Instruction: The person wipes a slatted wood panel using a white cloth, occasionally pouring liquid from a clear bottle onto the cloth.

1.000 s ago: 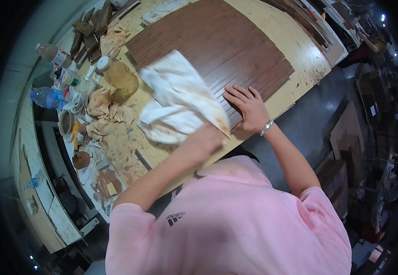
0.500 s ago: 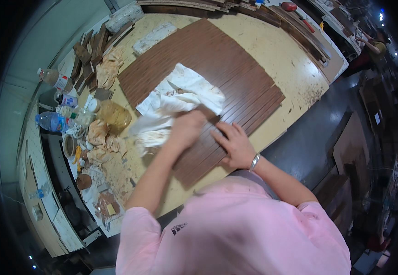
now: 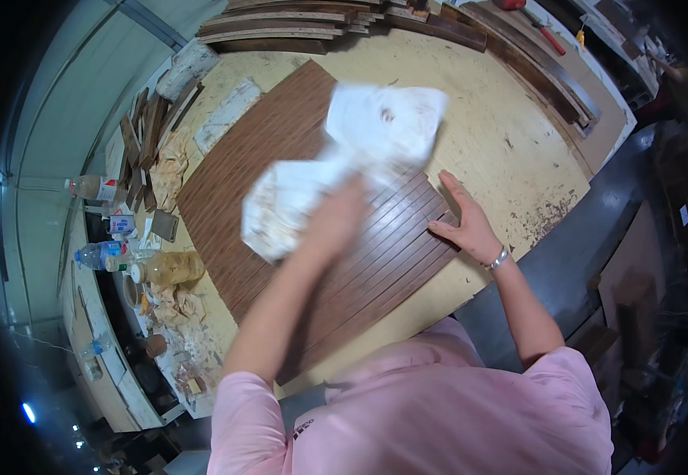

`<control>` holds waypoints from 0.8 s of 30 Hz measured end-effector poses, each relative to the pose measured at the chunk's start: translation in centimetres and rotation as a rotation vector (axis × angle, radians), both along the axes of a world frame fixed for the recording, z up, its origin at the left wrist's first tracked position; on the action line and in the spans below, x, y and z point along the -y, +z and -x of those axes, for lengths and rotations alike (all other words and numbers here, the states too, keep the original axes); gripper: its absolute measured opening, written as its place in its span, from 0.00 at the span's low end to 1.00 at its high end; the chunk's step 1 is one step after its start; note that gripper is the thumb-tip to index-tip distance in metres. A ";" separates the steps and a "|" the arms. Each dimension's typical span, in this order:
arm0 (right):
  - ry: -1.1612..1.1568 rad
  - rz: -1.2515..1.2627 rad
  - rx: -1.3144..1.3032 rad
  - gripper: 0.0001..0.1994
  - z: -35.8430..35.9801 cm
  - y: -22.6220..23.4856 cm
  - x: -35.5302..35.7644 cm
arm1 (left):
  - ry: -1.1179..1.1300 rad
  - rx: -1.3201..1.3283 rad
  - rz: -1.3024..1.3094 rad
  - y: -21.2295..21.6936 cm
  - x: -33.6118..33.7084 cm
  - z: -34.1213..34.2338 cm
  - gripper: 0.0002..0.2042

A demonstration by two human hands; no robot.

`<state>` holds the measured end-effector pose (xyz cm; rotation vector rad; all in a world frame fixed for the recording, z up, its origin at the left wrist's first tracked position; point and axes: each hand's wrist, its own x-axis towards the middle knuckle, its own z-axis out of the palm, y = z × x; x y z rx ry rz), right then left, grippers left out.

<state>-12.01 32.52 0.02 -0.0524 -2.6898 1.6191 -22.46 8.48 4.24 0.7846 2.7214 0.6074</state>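
A brown slatted wood panel point(image 3: 237, 210) lies on the pale worktable, with dark lines between its strips. Over it a stained white cloth point(image 3: 280, 202) flares out in two lobes, blurred by motion. My left hand point(image 3: 336, 218) is closed on the cloth's gathered middle; its fingers are smeared. Beside the panel's right edge, my right hand point(image 3: 470, 227) is open, thumb and fingers spread, with the thumb touching the edge. A silver bracelet point(image 3: 498, 257) circles the right wrist.
Bottles, among them a capped one of yellowish liquid point(image 3: 173, 269), crowd the left edge near crumpled tan cloths point(image 3: 173, 305). Wood offcuts point(image 3: 147, 131) and a white wrapped bar point(image 3: 229, 115) lie far left. Stacked dark strips point(image 3: 280, 28) line the back; a red-handled tool point(image 3: 546, 36) lies far right.
The bunched cloth has swung up and spread rightward across the panel with my left hand. My right hand has moved from the panel's face to its right edge. The panel appears turned slightly.
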 end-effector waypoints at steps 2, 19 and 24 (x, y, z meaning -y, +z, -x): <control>0.086 0.148 0.112 0.46 1.1 -0.7 -0.5 | 0.238 0.082 0.013 -0.2 3.4 6.7 0.20; 0.156 0.315 0.127 0.42 2.2 -1.6 -0.8 | -0.382 -0.080 -0.005 -2.2 -6.8 0.7 0.27; 0.181 0.253 0.046 0.41 2.0 -2.8 -0.3 | -0.072 -0.279 0.040 -3.3 -5.4 7.6 0.29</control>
